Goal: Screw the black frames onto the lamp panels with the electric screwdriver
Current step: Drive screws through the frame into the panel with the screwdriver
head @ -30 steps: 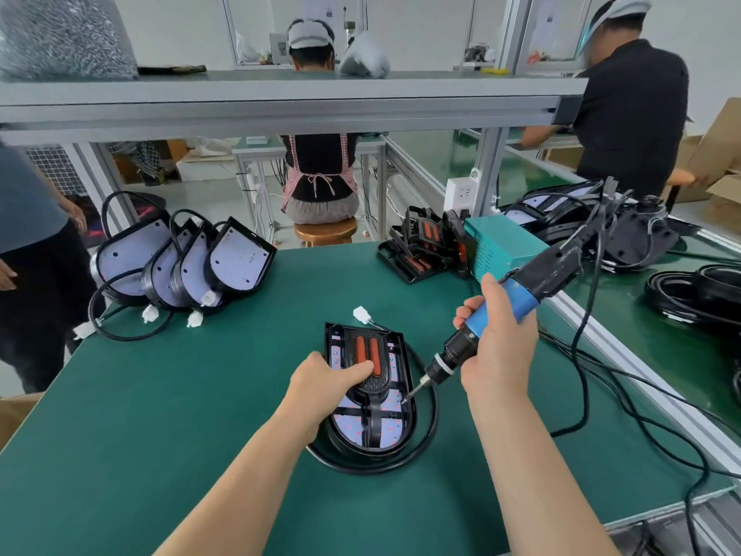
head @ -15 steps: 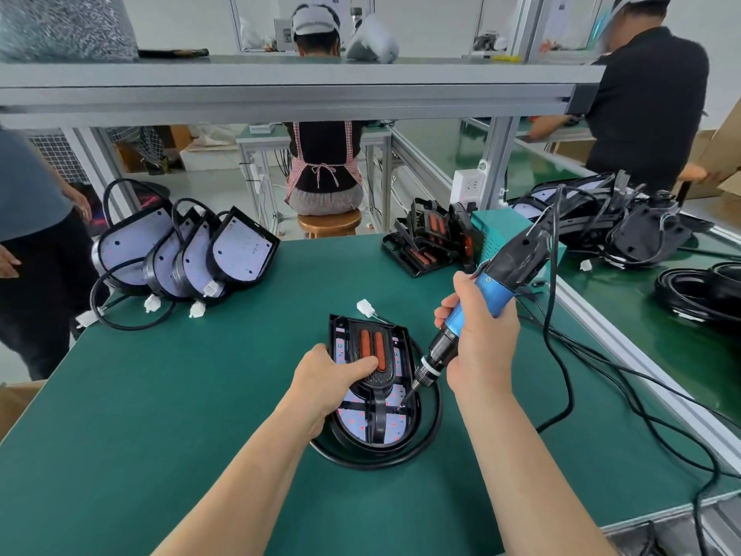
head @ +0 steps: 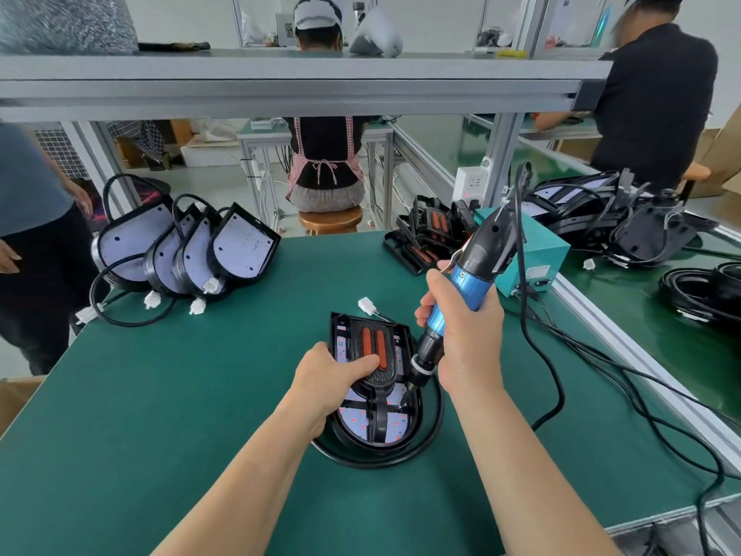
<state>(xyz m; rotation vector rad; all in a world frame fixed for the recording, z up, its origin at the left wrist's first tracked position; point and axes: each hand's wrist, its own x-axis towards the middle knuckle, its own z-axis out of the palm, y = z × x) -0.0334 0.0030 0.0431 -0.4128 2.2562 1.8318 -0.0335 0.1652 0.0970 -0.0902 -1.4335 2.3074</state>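
Note:
A lamp panel (head: 363, 423) with a black frame (head: 381, 411) laid on it lies in the middle of the green table; the frame carries two orange bars (head: 373, 345). My left hand (head: 328, 379) grips the frame's left side, thumb lying across its middle. My right hand (head: 465, 335) holds the blue and black electric screwdriver (head: 461, 290) nearly upright. Its bit touches the frame on the right side, near the lower half. A black cable (head: 401, 457) loops round the panel, ending in a white plug (head: 367, 306).
Several bare lamp panels (head: 240, 250) lean in a row at the back left. More black frames (head: 429, 234) and a teal power box (head: 533, 250) stand at the back right. Screwdriver cords (head: 561, 379) trail over the table's right side. People stand around the bench.
My right hand has brought the screwdriver left and more upright, its bit moving from the panel's right edge onto the frame. My left hand stays on the frame.

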